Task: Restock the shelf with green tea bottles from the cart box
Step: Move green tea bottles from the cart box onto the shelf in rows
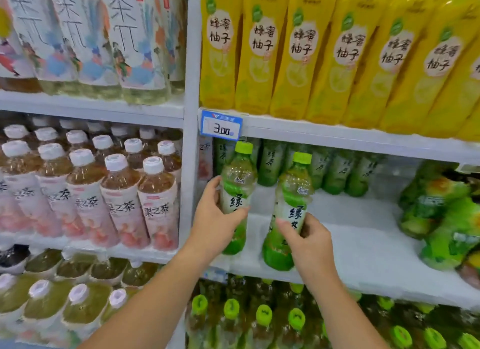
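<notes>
Two green tea bottles with light green caps stand near the front of the white middle shelf (350, 247). My left hand (217, 222) grips the left green tea bottle (237, 177) around its label. My right hand (309, 241) grips the right green tea bottle (294, 192) low on its label. Both bottles lean slightly. A row of green tea bottles (335, 167) stands at the back of the same shelf. The cart box is out of view.
Yellow honey pomelo bottles (298, 50) fill the shelf above, with a blue price tag (221, 126) on its edge. Green packs (446, 218) lie at the shelf's right end. Peach tea bottles (117, 192) fill the left bay. Green-capped bottles (262, 317) stand below.
</notes>
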`<state>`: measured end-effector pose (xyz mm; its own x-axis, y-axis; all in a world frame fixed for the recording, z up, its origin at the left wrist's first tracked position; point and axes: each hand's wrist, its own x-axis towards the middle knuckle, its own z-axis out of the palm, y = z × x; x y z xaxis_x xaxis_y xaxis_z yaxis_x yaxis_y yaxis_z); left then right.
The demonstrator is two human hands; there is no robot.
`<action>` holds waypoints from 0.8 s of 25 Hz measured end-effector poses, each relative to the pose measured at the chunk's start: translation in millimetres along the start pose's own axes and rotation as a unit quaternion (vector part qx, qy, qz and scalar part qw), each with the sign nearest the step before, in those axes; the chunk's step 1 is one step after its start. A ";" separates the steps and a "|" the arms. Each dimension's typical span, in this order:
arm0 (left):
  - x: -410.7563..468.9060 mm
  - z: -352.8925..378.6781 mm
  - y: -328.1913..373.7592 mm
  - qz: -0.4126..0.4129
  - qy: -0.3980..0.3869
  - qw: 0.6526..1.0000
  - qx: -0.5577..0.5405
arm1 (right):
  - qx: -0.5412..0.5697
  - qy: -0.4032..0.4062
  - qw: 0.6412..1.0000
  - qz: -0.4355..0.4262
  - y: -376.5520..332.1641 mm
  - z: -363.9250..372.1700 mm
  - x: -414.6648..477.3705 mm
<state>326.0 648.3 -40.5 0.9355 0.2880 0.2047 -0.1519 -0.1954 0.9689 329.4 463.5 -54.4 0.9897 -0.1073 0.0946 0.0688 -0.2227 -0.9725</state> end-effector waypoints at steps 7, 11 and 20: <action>18.1 7.0 -41.1 0.102 0.032 0.994 0.007 | 0.043 -0.002 0.993 -0.108 40.9 28.0 36.5; 18.5 -0.5 -43.9 0.093 0.010 0.996 0.011 | 0.019 -0.040 0.990 -0.136 43.2 27.7 33.5; 25.0 11.0 -59.9 -0.031 0.013 0.984 0.176 | -0.090 -0.091 0.979 -0.157 50.4 21.6 54.5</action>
<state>362.0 657.0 -94.9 0.9306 0.3315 0.1550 0.0289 -0.4888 0.8719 389.6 467.4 -102.8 0.9305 0.1638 0.3276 0.3660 -0.3862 -0.8467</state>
